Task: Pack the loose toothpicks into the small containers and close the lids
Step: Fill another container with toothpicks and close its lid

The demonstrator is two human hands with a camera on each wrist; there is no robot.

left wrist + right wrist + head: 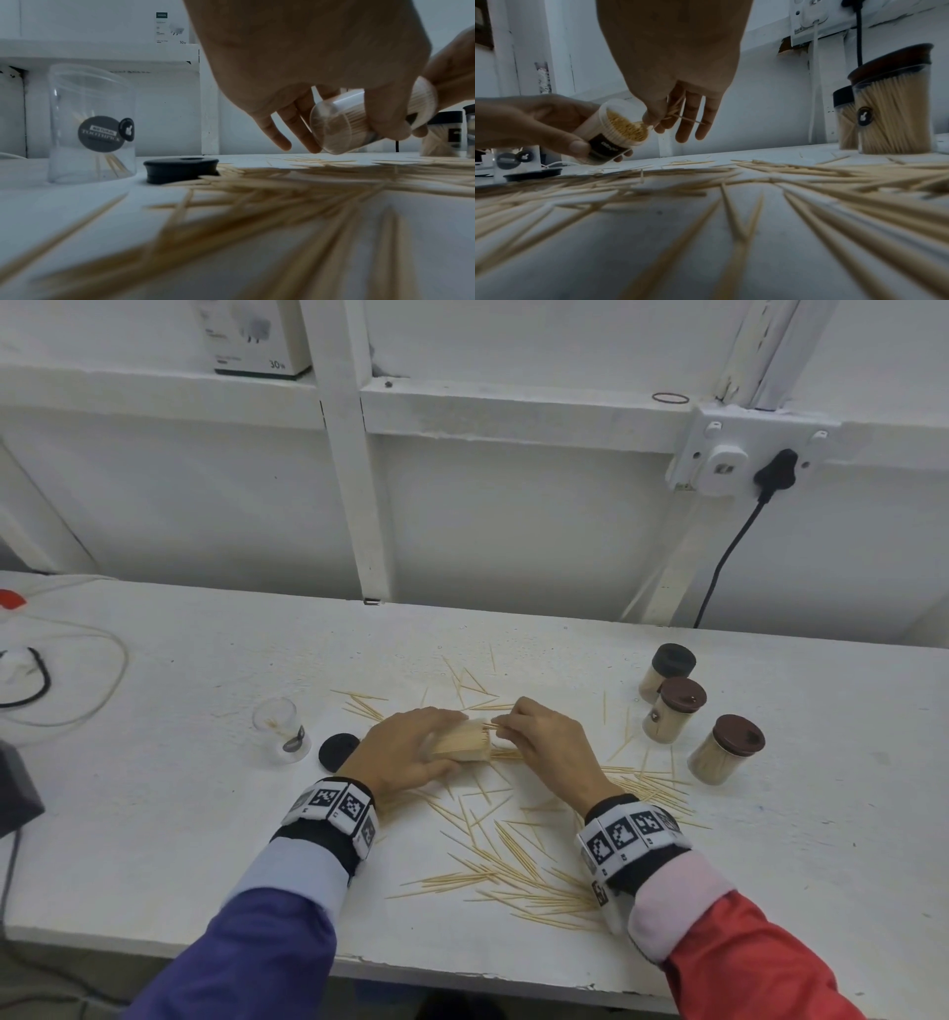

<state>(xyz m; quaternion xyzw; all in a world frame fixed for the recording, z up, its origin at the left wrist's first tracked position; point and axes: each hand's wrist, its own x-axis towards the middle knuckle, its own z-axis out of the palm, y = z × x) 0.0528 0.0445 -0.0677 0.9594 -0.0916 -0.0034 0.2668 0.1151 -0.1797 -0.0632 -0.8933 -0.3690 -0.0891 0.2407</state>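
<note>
At frame centre the left hand point(405, 752) grips a tilted, nearly full container point(614, 132). The right hand point(544, 742) pinches a few toothpicks point(677, 113) at its open mouth, above the desk point(179, 814)

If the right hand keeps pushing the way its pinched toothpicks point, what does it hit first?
Most likely the packed toothpick ends in the open mouth of the tilted clear plastic container held by the left hand. The right hand pinches its few toothpicks right at that mouth; exact depth is unclear.

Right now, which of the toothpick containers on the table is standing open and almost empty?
The clear container at the left, beside the loose black lid. It has no lid and only a few toothpicks; the three capped containers at the right are full.
</note>
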